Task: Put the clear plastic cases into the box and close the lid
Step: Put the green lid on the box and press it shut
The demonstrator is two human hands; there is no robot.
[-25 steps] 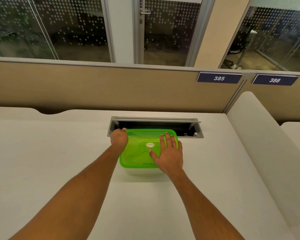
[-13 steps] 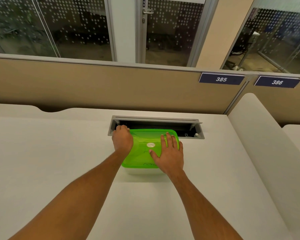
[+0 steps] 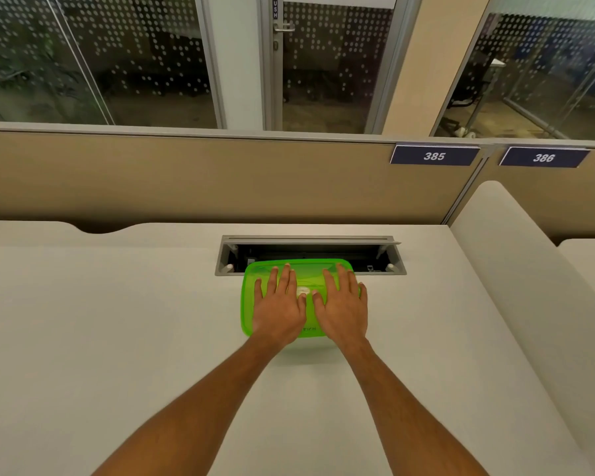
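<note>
Hands pressing green lid (image 3: 255, 286) onto box on desk (image 3: 100, 321).
My left hand (image 3: 279, 309) and right hand (image 3: 342, 309) lie flat, fingers spread, grasping nothing, to seat it evenly.

A pale counter (image 3: 83, 321) meets a tan partition (image 3: 186, 176) bearing plaques 385 (image 3: 434, 155) and 386 (image 3: 543, 157); dotted glass windows (image 3: 134, 60) stand behind.

My left hand (image 3: 278, 309) and right hand (image 3: 343, 305) flat on the green lid (image 3: 251, 297), white desk (image 3: 100, 321), cable tray (image 3: 375, 257) at twelve o'clock.
</note>
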